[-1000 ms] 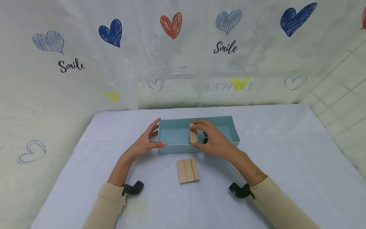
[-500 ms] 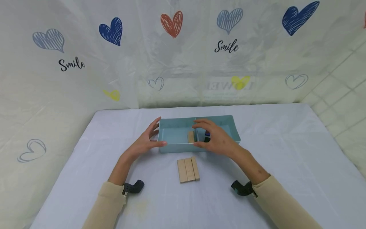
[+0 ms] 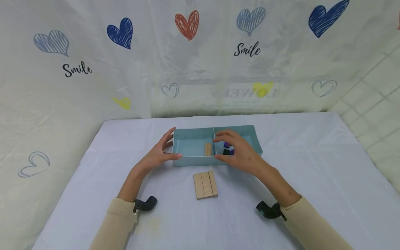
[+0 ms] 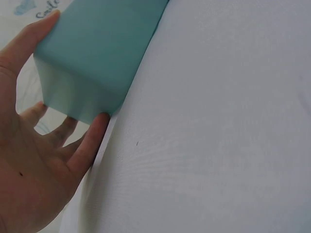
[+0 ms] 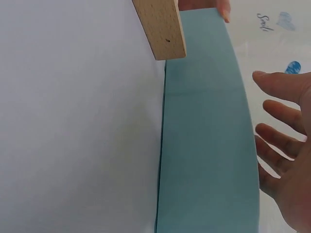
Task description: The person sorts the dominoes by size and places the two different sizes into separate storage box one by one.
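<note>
One pale oblong wooden block (image 3: 208, 149) sits in light-blue plastic tray (image 3: 192, 161), left of its divider (image 3: 214, 132): brace with spread left hand (image 3: 158, 153), lift empty, relaxed right hand (image 3: 242, 154) clear.

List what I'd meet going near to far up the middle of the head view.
Three pale rectangular wooden blocks lying side by side, light-blue rectangular plastic-looking box, white heart-printed backdrop.

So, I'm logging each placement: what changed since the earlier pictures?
The right hand let go of a wooden block, now lower in the left compartment of the teal tray, and shifted slightly right. The left hand stayed at the tray's end; the three blocks outside it stayed put.
</note>
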`<control>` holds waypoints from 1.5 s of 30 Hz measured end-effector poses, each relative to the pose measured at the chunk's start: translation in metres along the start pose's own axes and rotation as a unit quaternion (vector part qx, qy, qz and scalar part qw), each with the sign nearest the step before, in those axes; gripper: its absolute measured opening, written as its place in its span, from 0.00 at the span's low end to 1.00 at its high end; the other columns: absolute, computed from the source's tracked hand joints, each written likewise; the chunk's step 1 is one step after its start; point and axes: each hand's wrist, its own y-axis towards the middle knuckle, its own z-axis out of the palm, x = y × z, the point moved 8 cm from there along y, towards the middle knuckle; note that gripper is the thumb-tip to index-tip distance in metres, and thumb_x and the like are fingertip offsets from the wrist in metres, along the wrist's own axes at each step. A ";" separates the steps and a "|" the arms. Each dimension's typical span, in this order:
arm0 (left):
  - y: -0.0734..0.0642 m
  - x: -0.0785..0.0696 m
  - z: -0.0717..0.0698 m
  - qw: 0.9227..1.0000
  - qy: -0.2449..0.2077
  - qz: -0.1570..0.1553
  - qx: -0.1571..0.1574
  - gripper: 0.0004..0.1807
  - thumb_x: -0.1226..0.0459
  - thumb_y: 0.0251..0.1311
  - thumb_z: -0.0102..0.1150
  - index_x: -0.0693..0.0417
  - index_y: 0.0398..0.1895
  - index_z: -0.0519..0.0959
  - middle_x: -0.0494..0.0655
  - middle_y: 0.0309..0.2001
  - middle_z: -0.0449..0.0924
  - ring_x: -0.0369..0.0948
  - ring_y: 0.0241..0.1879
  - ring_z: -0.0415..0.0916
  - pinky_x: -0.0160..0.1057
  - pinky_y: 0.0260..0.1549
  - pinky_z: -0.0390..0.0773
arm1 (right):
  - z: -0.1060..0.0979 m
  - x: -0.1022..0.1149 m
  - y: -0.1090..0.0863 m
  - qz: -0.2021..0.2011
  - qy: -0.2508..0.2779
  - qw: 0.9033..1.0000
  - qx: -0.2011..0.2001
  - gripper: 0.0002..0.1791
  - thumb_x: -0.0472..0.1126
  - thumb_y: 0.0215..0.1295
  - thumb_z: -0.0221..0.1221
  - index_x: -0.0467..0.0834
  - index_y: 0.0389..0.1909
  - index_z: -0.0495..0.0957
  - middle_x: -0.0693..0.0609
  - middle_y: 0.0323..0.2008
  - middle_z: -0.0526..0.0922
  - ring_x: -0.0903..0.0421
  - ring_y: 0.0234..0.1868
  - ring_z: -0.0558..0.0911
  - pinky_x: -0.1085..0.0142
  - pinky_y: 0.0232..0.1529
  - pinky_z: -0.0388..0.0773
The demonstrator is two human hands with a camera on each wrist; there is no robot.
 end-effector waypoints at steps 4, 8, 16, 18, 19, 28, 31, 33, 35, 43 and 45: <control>0.001 -0.001 0.000 1.000 0.002 -0.002 -0.002 0.58 0.52 0.60 0.74 0.21 0.84 0.44 0.46 0.86 0.42 0.56 0.85 0.45 0.64 0.77 0.61 | -0.002 0.005 -0.004 -0.014 -0.010 1.000 -0.009 0.24 0.40 0.60 0.75 0.44 0.57 0.82 0.45 0.66 0.77 0.44 0.70 0.74 0.45 0.66 0.79; 0.001 0.000 0.000 1.000 0.005 -0.006 -0.004 0.58 0.52 0.59 0.74 0.22 0.84 0.44 0.47 0.86 0.42 0.56 0.85 0.46 0.64 0.77 0.61 | 0.000 0.008 -0.008 -0.024 -0.023 0.999 -0.018 0.21 0.40 0.61 0.74 0.46 0.55 0.83 0.46 0.63 0.79 0.46 0.67 0.77 0.48 0.63 0.81; -0.002 0.001 0.000 1.000 0.003 -0.006 -0.006 0.58 0.52 0.59 0.74 0.21 0.84 0.44 0.48 0.86 0.41 0.56 0.85 0.45 0.65 0.77 0.61 | 0.005 0.010 -0.015 -0.024 -0.011 1.000 -0.016 0.19 0.39 0.62 0.74 0.45 0.53 0.84 0.50 0.59 0.80 0.48 0.63 0.78 0.48 0.55 0.84; -0.002 0.001 -0.001 1.000 0.004 -0.004 -0.006 0.58 0.52 0.60 0.74 0.23 0.84 0.44 0.49 0.86 0.41 0.57 0.85 0.45 0.65 0.77 0.61 | 0.005 0.013 -0.017 -0.025 -0.012 1.000 -0.015 0.18 0.39 0.62 0.74 0.46 0.52 0.84 0.50 0.59 0.80 0.48 0.63 0.78 0.48 0.57 0.84; -0.003 0.002 0.000 1.000 0.002 -0.005 -0.006 0.58 0.52 0.60 0.74 0.22 0.84 0.44 0.49 0.86 0.41 0.57 0.85 0.45 0.65 0.77 0.61 | 0.005 0.014 -0.018 -0.023 -0.015 1.000 -0.015 0.17 0.40 0.62 0.74 0.46 0.52 0.84 0.50 0.58 0.80 0.48 0.63 0.78 0.49 0.58 0.83; -0.002 0.000 0.002 1.000 0.005 0.002 -0.002 0.58 0.53 0.60 0.73 0.27 0.85 0.42 0.51 0.86 0.41 0.58 0.84 0.45 0.66 0.76 0.61 | 0.008 0.018 -0.028 -0.021 -0.027 0.999 -0.018 0.14 0.40 0.63 0.73 0.50 0.48 0.85 0.54 0.57 0.81 0.52 0.62 0.79 0.53 0.60 0.83; -0.002 0.000 0.003 1.000 0.002 0.001 -0.003 0.58 0.53 0.60 0.73 0.26 0.85 0.43 0.49 0.86 0.41 0.58 0.84 0.46 0.66 0.76 0.61 | 0.009 0.021 -0.031 -0.029 -0.026 0.999 -0.022 0.14 0.39 0.62 0.74 0.50 0.48 0.85 0.54 0.56 0.81 0.54 0.59 0.80 0.54 0.57 0.85; -0.001 0.000 0.002 1.000 0.000 0.000 -0.004 0.58 0.53 0.60 0.74 0.25 0.84 0.43 0.49 0.86 0.42 0.57 0.84 0.46 0.66 0.76 0.61 | 0.009 0.023 -0.033 -0.038 -0.025 0.999 -0.027 0.14 0.39 0.62 0.74 0.50 0.48 0.85 0.54 0.56 0.81 0.54 0.58 0.80 0.54 0.56 0.85; -0.002 -0.001 0.002 1.000 0.001 -0.001 -0.005 0.58 0.53 0.60 0.74 0.23 0.84 0.44 0.48 0.86 0.42 0.57 0.84 0.46 0.65 0.76 0.61 | 0.008 0.025 -0.034 -0.047 -0.022 0.998 -0.031 0.14 0.38 0.62 0.74 0.50 0.47 0.85 0.54 0.56 0.81 0.54 0.58 0.80 0.55 0.55 0.85; -0.001 -0.003 0.002 1.000 0.003 -0.001 -0.007 0.58 0.53 0.60 0.74 0.24 0.84 0.43 0.48 0.86 0.42 0.57 0.84 0.46 0.66 0.76 0.62 | 0.008 0.030 -0.039 -0.066 -0.016 0.997 -0.036 0.14 0.38 0.62 0.73 0.50 0.48 0.85 0.54 0.56 0.80 0.55 0.57 0.81 0.60 0.49 0.86; -0.001 -0.003 0.002 1.000 0.003 0.000 -0.006 0.58 0.53 0.60 0.74 0.25 0.84 0.43 0.49 0.86 0.41 0.57 0.85 0.45 0.66 0.76 0.62 | 0.009 0.031 -0.040 -0.068 -0.020 0.997 -0.034 0.14 0.39 0.63 0.73 0.50 0.48 0.85 0.54 0.57 0.80 0.55 0.57 0.81 0.60 0.50 0.85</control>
